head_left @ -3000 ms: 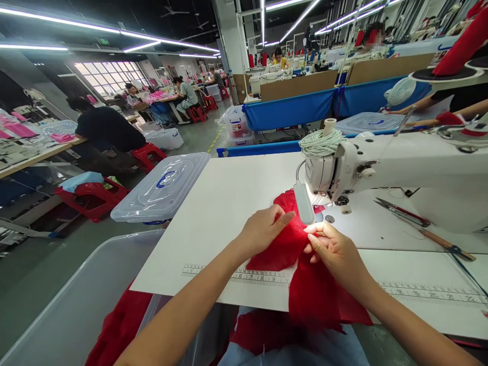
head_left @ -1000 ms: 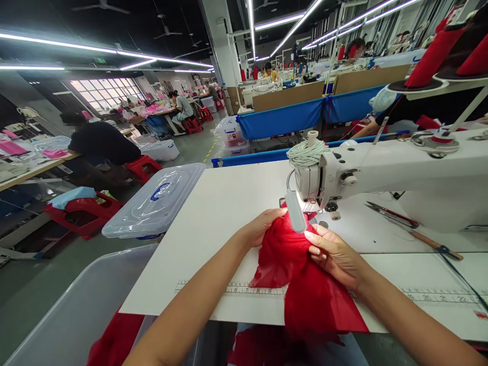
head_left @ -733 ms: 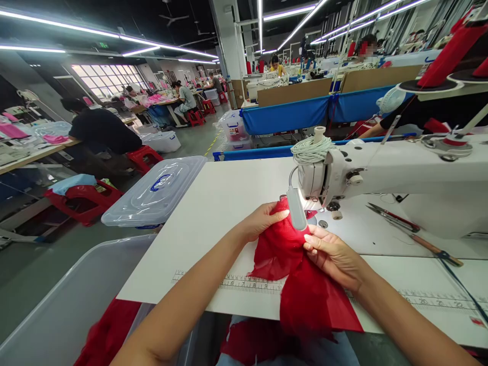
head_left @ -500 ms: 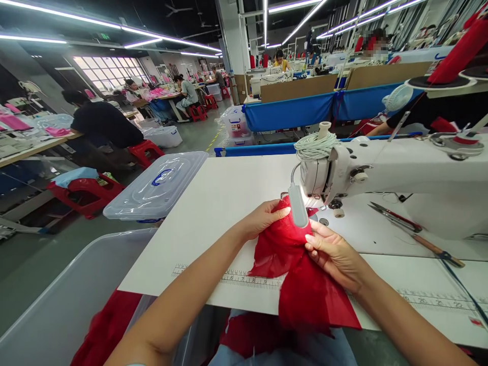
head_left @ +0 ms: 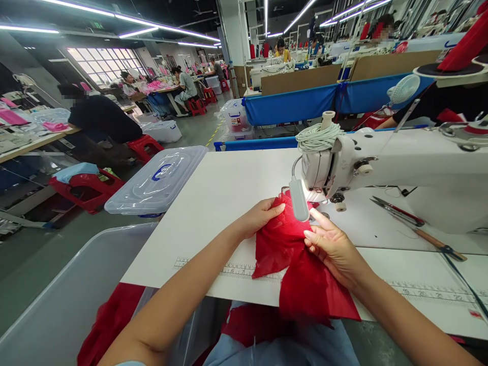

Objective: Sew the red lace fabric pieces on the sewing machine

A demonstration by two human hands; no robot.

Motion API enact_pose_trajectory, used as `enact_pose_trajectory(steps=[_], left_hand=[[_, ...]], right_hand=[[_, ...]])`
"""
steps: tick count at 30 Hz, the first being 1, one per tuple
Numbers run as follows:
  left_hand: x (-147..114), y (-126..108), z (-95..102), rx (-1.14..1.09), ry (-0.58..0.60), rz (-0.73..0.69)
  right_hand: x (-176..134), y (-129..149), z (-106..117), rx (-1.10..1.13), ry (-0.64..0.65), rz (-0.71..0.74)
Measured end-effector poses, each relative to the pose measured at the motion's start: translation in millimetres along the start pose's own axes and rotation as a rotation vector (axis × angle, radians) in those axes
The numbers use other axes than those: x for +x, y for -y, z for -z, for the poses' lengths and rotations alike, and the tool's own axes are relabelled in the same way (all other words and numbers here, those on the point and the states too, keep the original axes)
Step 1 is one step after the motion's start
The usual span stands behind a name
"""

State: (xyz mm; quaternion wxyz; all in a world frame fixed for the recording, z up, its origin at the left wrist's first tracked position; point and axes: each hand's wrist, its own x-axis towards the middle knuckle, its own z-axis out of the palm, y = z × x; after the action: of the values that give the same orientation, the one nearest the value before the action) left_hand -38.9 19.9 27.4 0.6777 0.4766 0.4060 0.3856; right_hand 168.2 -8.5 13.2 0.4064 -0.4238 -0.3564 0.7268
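Angling inward, left hand (head_left: 261,217) and right hand (head_left: 334,250) pinch red cloth (head_left: 282,241).

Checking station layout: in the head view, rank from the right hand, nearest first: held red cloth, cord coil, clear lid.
1. Red cloth: pinched in the right hand.
2. Cord coil: beyond the hand, atop the machine.
3. Clear lid: far left, by the table's left edge.

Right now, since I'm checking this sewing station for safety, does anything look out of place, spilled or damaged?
Nothing looks spilled or damaged. Mildly odd: a coil of pale cord sits atop the sewing machine, seemingly parked there. The red cloth overhangs the table slightly, but the left hand and right hand hold it.
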Motion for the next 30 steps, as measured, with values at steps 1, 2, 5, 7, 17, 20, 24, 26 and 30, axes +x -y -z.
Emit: enact_pose_trajectory(steps=[1, 2, 5, 7, 17, 20, 24, 26, 30], left_hand=[[-1.3, 0.7, 0.4, 0.000, -0.016, 0.007], [-2.4, 1.3, 0.7, 0.000, -0.031, 0.014], [-5.5, 2.6, 0.6, -0.002, -0.061, 0.031], [-7.2, 2.9, -0.3, -0.009, -0.068, 0.041], [-13.6, 3.9, 0.9, -0.160, -0.064, 0.099], [-19.4, 1.1, -6.0, -0.217, -0.013, 0.140], [-28.6, 0.3, -24.2, -0.218, 0.154, 0.339], [-31.6, 3.5, -34.4, -0.241, 0.167, 0.431], [-32.9, 13.9, -52.2, -0.424, -0.033, 0.198]], right_hand=[[-0.4, -0.5, -0.2, -0.005, 0.006, 0.002], [-0.7, -1.1, -0.1, -0.012, 0.013, 0.006], [-1.2, -2.5, 0.8, -0.041, 0.037, 0.025], [-1.1, -2.9, 1.0, -0.062, 0.045, 0.035], [-0.9, -1.9, -0.4, -0.151, 0.025, 0.088], [1.7, -3.3, 1.6, -0.176, -0.045, 0.148], [1.7, -2.4, -0.7, -0.240, 0.008, 0.220], [-0.4, 1.3, -1.5, -0.240, 0.068, 0.232], [-5.8, 12.5, 10.0, -0.369, -0.105, 0.255]])
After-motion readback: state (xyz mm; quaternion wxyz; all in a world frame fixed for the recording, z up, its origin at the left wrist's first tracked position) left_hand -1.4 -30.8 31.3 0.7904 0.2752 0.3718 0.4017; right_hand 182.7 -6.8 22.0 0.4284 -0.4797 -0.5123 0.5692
